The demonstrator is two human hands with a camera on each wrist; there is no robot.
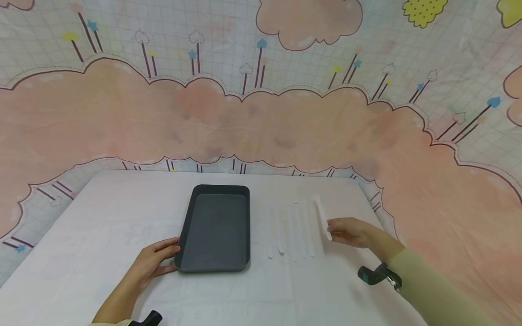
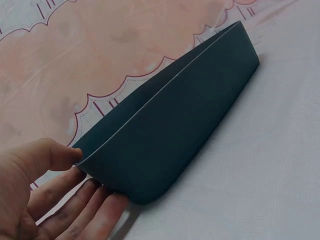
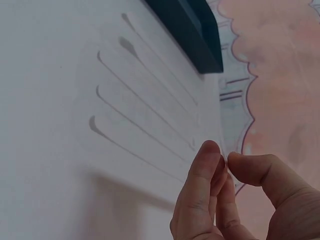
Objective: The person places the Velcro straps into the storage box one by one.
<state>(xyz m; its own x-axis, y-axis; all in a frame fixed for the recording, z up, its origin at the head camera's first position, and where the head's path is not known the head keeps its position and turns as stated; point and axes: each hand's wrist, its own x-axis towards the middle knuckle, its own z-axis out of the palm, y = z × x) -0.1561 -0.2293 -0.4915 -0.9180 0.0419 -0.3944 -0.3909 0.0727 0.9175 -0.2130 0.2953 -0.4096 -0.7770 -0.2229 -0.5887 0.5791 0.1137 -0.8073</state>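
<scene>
A dark grey rectangular tray (image 1: 214, 231) with raised walls lies on the white table, left of the middle. My left hand (image 1: 152, 261) holds its near left corner. In the left wrist view the thumb (image 2: 65, 156) lies on the rim of the tray (image 2: 175, 125) and the other fingers are against the outside wall. My right hand (image 1: 348, 232) pinches the near end of a slim white strip (image 1: 321, 216), which tilts away from me. Several similar white strips (image 1: 291, 233) with rounded ends lie in a row between the tray and this hand. In the right wrist view the hand (image 3: 200, 195) hides the held strip.
The white table (image 1: 122, 203) reaches back to a patterned cloth (image 1: 277, 122) printed with peach clouds, which hangs behind and around it. A dark wrist mount (image 1: 381, 274) sits on the right forearm. In the right wrist view a shadow falls below the strips.
</scene>
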